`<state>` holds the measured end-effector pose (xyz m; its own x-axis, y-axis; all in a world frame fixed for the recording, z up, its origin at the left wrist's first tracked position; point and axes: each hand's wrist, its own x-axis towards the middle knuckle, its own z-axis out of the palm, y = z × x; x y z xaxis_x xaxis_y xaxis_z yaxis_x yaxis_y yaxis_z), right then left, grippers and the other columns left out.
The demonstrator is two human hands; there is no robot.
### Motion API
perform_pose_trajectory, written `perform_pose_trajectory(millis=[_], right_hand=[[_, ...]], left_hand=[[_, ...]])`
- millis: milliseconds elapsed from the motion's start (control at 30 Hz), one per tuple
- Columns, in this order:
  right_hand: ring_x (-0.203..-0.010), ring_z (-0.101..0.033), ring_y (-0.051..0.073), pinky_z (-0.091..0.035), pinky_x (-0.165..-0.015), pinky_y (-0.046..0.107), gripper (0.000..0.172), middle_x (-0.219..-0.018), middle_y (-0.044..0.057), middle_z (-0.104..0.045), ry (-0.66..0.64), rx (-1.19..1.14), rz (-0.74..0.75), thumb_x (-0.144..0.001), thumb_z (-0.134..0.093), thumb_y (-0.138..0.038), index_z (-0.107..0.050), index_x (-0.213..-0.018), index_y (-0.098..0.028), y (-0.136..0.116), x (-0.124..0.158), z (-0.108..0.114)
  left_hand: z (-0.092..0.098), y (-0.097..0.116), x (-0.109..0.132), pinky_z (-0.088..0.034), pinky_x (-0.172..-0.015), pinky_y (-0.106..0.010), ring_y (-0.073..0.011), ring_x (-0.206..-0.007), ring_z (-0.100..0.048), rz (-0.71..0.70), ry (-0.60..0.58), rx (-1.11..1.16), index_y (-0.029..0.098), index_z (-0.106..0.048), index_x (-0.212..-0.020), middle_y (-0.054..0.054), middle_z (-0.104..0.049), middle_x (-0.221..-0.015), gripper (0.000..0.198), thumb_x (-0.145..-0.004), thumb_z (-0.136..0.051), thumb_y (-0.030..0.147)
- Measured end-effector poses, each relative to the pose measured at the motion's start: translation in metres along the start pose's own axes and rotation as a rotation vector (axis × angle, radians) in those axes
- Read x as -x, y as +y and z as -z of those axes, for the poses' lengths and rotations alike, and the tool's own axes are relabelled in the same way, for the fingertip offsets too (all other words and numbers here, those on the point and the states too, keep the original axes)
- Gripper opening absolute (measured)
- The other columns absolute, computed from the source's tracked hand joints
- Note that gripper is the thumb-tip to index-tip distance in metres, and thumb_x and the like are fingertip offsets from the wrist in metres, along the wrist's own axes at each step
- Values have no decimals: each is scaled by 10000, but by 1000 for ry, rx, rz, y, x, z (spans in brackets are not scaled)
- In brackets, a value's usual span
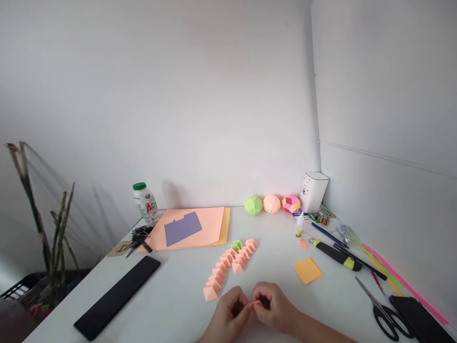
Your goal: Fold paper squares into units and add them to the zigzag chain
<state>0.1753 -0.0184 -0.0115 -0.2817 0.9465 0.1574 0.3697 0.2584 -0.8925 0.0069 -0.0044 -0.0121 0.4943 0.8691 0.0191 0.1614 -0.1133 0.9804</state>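
Observation:
Close together at the table's front, my left hand [230, 314] and my right hand [275, 307] pinch a small piece of peach paper [253, 306] between their fingertips. Most of the piece is hidden by the fingers, so its shape is hard to make out. Just beyond the hands, two rows of folded peach paper units [218, 272] run away from me, nested one behind another. A few green folded units [236, 245] sit at the far end of the rows. To the right lies a stack of yellow-orange paper squares [308, 270].
Scissors [383, 309], a phone [423, 318], a cutter knife [337, 255] and a glue bottle [299, 225] lie or stand on the right. Paper balls [272, 204] line the wall. Left are peach sheets [210, 224], a black bar [117, 296], keys [140, 237] and a white bottle [145, 205].

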Motion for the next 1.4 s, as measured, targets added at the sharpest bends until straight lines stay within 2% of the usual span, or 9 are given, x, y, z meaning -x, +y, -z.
perform_pose_trajectory(millis=[267, 433, 567, 667, 767, 867, 967, 1133, 1400], right_hand=[[-508, -320, 77, -259, -454, 188, 83, -553, -51, -403, -2, -75, -100, -670, -516, -139, -462, -609, -160, 3, -1, 1], [-473, -342, 74, -283, -436, 188, 143, -538, -58, -390, 54, -117, -57, -744, -533, -187, -450, -629, -172, 3, -2, 1], [-499, -462, 96, -379, -458, 202, 150, -628, -12, -504, 230, -48, 143, -827, -503, -227, -493, -684, -180, 0, -1, 0], [-586, -537, 126, -430, -485, 214, 105, -734, 41, -576, 300, 88, 356, -839, -484, -171, -551, -759, -186, -1, 1, 0], [-692, -589, 150, -490, -577, 236, 146, -807, 67, -608, 265, 198, 489, -834, -468, -99, -580, -833, -192, -2, 2, 0], [-808, -607, 166, -519, -676, 255, 197, -891, 84, -626, 220, 226, 526, -833, -468, -61, -585, -918, -195, -4, 3, 1], [-844, -614, 169, -528, -718, 264, 222, -938, 93, -633, 212, 245, 563, -838, -464, -47, -593, -942, -194, -6, 2, 2], [-890, -611, 181, -535, -753, 277, 204, -984, 98, -628, 204, 239, 553, -838, -482, -73, -598, -952, -195, -9, 2, 2], [-879, -600, 177, -548, -631, 225, 179, -991, 92, -604, 176, 145, 435, -833, -530, -158, -598, -993, -200, -6, 2, 2]], left_hand=[[-1, -1, 0, -195, -433, -204, -74, -455, -247, 46, 66, 2, 210, -267, -544, 81, -265, -477, 510, -729, -534, 603], [-1, -2, 1, -221, -413, -212, -76, -382, -295, 101, 78, 60, 213, -279, -523, 67, -342, -381, 516, -755, -466, 634], [0, 0, 2, -310, -464, -224, -96, -412, -385, 79, 89, 80, 180, -396, -472, 22, -425, -390, 551, -826, -372, 602], [1, 1, 2, -310, -446, -218, -99, -428, -417, 99, 12, 170, 153, -512, -585, 9, -492, -470, 521, -819, -390, 602], [3, 1, 2, -298, -436, -206, -87, -430, -409, 113, -37, 196, 141, -545, -685, 13, -518, -513, 463, -806, -450, 577], [5, 2, 0, -306, -434, -202, -89, -432, -410, 125, -1, 221, 155, -517, -683, 29, -503, -490, 425, -807, -466, 559], [6, 3, 0, -328, -446, -209, -94, -436, -426, 140, -19, 257, 156, -528, -714, 27, -514, -491, 420, -823, -442, 552], [6, 6, 0, -324, -444, -212, -90, -430, -420, 139, -10, 277, 162, -494, -681, 25, -515, -494, 417, -822, -448, 552], [6, 7, 1, -311, -448, -215, -92, -432, -421, 125, -11, 302, 168, -469, -657, 25, -506, -495, 413, -831, -448, 542]])
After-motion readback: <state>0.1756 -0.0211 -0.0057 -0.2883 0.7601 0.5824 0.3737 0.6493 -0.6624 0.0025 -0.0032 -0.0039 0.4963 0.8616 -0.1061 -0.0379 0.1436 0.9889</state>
